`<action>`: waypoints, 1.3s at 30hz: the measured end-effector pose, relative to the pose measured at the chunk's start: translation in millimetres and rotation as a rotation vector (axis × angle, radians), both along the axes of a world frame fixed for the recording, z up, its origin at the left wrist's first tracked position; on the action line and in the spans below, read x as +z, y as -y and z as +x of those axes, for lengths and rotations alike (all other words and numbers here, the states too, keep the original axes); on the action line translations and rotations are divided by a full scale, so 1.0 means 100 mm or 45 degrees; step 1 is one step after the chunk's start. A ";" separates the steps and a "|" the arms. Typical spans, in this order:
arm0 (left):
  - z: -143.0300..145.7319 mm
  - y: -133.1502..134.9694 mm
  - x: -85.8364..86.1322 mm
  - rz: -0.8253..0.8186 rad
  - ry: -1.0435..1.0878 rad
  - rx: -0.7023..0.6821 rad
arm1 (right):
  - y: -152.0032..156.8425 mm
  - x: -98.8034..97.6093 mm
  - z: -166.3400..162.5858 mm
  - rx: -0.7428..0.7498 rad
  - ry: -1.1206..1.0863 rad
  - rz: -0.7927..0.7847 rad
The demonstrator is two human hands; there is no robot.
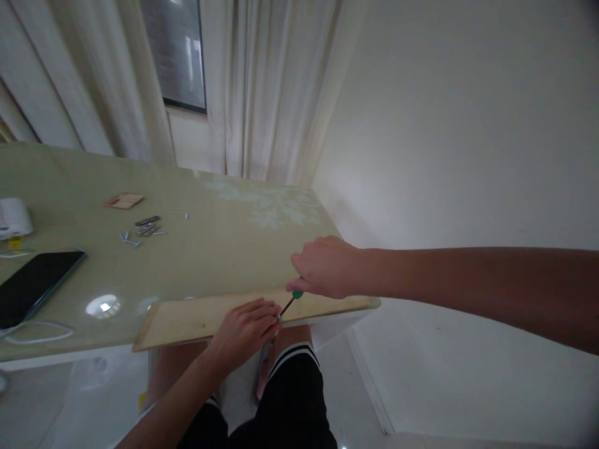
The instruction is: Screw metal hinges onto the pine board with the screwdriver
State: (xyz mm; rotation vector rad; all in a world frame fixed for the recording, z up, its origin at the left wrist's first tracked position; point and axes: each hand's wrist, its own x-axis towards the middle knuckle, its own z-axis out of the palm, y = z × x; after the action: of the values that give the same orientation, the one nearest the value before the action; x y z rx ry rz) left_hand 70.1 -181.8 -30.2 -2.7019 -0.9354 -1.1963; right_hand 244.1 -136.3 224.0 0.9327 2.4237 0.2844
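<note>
A long pale wooden board (187, 321) lies along the near edge of the table (210, 249). My right hand (327, 267) is closed round the green handle of a screwdriver (291, 301), whose shaft slants down to the board's near edge. My left hand (246, 329) rests on the board with fingers pinched at the screwdriver's tip; what they pinch is too small to make out.
Several loose screws and metal parts (143, 232) lie mid-table, beside a small wooden piece (124, 200). A dark tablet (35, 280) with a white cable (32, 333) sits at the left, a white device (14, 217) behind it. Curtains (262, 87) and a wall stand beyond.
</note>
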 end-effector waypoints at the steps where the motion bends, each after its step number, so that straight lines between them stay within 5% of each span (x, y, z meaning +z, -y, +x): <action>1: 0.00 0.00 0.01 -0.004 0.002 0.001 | 0.00 0.01 0.00 0.122 0.011 -0.050; 4: 0.00 0.01 0.03 0.003 0.005 0.019 | -0.02 0.04 0.01 0.665 0.048 -0.210; 6: 0.01 0.02 0.03 0.011 0.008 0.024 | -0.01 0.04 -0.01 0.701 0.062 -0.262; 10: 0.01 0.02 0.01 0.016 0.001 0.010 | 0.05 0.02 -0.05 -0.187 0.023 -0.224; 12: 0.02 0.01 0.01 0.010 0.001 0.011 | 0.10 0.01 -0.03 -0.338 -0.003 -0.188; 17: 0.01 0.00 0.02 0.021 -0.018 0.004 | 0.20 0.02 0.05 0.645 0.000 -0.298; 18: 0.01 -0.01 0.02 0.023 -0.019 -0.003 | 0.20 0.01 0.04 0.698 0.005 -0.315; 19: 0.01 -0.01 0.02 0.021 -0.019 -0.010 | 0.20 0.00 0.02 0.606 0.001 -0.292; 23: 0.01 -0.02 -0.02 0.006 -0.006 -0.016 | 0.14 -0.06 -0.03 -0.330 -0.066 -0.156; 25: 0.01 -0.02 -0.02 0.005 0.001 -0.014 | 0.12 -0.07 -0.01 -0.427 -0.054 -0.171; 27: 0.02 -0.01 -0.01 0.006 -0.004 -0.011 | 0.12 -0.06 0.04 -0.149 -0.005 -0.165; 30: 0.03 -0.01 0.00 0.021 -0.031 0.009 | 0.12 -0.06 0.07 0.580 0.085 -0.216; 32: 0.03 -0.01 0.00 0.033 -0.032 0.018 | 0.08 -0.06 0.02 0.769 0.119 -0.254; 37: 0.03 -0.02 -0.01 0.043 -0.027 -0.001 | 0.01 -0.08 -0.16 -0.243 0.074 -0.255; 39: 0.03 -0.01 -0.01 0.034 -0.032 0.011 | 0.05 -0.08 -0.16 -0.319 0.069 -0.255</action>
State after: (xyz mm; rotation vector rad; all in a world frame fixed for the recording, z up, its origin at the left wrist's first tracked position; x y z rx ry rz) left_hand 72.8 -180.4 -31.1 -2.6830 -0.9203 -1.1622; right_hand 227.8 -141.3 216.4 1.1066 2.2080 -0.0232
